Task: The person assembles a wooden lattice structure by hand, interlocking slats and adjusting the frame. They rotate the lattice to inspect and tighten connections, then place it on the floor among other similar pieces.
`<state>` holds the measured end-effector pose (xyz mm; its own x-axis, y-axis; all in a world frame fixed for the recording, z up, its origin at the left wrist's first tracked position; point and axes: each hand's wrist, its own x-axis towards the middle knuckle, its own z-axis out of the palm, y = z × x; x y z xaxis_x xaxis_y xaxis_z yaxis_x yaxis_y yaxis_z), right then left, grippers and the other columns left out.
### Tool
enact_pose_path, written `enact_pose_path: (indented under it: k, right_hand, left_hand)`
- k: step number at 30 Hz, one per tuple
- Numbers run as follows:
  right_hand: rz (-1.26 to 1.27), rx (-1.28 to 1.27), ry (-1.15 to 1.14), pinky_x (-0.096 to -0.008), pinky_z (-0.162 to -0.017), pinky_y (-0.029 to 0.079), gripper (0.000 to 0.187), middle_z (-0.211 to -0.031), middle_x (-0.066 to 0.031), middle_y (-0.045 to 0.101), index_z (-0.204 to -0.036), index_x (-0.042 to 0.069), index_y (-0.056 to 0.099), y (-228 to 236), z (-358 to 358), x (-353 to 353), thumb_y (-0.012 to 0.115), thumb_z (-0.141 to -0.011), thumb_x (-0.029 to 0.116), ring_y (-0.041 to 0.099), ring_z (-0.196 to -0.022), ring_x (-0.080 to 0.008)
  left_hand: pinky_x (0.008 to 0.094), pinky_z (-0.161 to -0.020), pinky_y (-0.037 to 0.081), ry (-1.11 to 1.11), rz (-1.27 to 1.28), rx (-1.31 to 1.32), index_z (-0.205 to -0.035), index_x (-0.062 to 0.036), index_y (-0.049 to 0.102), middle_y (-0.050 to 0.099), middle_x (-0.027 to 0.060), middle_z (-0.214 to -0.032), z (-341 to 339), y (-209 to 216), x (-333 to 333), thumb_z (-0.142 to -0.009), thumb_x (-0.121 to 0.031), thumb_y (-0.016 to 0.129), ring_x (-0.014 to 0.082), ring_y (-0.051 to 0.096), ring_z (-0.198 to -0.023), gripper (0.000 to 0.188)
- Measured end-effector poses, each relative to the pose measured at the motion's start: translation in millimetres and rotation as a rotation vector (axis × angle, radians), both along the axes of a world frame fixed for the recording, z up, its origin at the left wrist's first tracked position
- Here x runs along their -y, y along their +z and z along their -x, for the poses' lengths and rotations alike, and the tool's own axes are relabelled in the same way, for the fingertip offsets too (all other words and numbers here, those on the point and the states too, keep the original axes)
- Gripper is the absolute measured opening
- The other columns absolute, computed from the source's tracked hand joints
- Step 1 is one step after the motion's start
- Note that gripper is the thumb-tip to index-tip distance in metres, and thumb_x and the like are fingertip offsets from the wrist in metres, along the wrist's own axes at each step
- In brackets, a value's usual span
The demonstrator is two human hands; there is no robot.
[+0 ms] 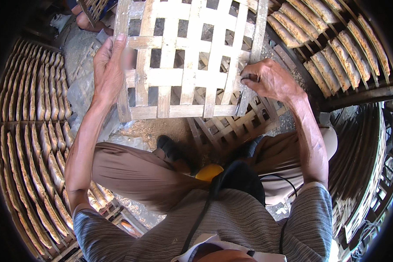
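Observation:
A woven bamboo lattice panel (185, 78), pale with square gaps and side bars, is held up in front of me. My left hand (109, 67) grips its left side bar, thumb on the near face and fingers behind. At the right side bar, my right hand (273, 81) is closed with curled fingers touching the edge. A small dark thing (250, 78) shows between those fingertips; I cannot make out what it is. Under the raised panel, a second bamboo lattice (236, 126) leans between my feet, partly hidden.
Racks with rows of pale brown slabs stand at the left (35, 161) and upper right (336, 48). Stacked thin slats (358, 166) are at my right. A yellow round thing (209, 172) lies between my legs. Another person's leg (87, 22) shows at the upper left. Sawdust-like crumbs (155, 129) cover the floor.

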<state>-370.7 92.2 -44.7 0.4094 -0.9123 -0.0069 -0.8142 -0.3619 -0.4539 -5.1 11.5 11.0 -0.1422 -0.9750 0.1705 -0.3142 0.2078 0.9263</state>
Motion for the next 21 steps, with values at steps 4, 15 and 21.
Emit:
enact_pose_path:
  k: [4, 15, 21]
  right_hand:
    - [-0.013, 0.099, 0.070, -0.0441, -0.087, 0.061, 0.014, -0.101, -0.0191, 0.077, -0.100, 0.000, 0.078, -8.2, 3.0, 1.0, 0.074, -0.088, 0.006, 0.076, -0.092, -0.0339]
    - [-0.035, 0.366, -0.163, -0.0384, -0.054, 0.055, 0.024, -0.060, -0.0090, 0.061, -0.083, 0.000, 0.066, -8.3, -3.7, -3.5, 0.071, -0.098, 0.019, 0.061, -0.048, -0.0185]
    - [-0.385, 0.312, -0.019, -0.0290, -0.056, 0.058, 0.021, -0.080, -0.0056, 0.071, -0.096, 0.004, 0.074, 6.0, -2.6, -13.3, 0.082, -0.089, 0.023, 0.063, -0.058, -0.0111]
  left_hand:
    - [0.0188, -0.057, 0.036, -0.019, 0.049, 0.035, -0.109, -0.0071, 0.066, 0.053, -0.0062, -0.075, 2.4, 1.2, 1.3, -0.111, -0.039, 0.051, 0.0008, 0.044, -0.067, 0.035]
    - [0.0174, -0.053, 0.041, -0.008, -0.077, -0.038, -0.112, -0.0098, 0.067, 0.049, -0.0073, -0.071, -13.6, -6.5, 9.7, -0.111, -0.042, 0.051, -0.0015, 0.046, -0.060, 0.036]
    - [0.0175, -0.056, 0.040, 0.023, -0.063, 0.028, -0.124, -0.0080, 0.066, 0.045, -0.0068, -0.074, -12.2, -6.9, 11.8, -0.109, -0.043, 0.054, 0.0012, 0.045, -0.063, 0.040]
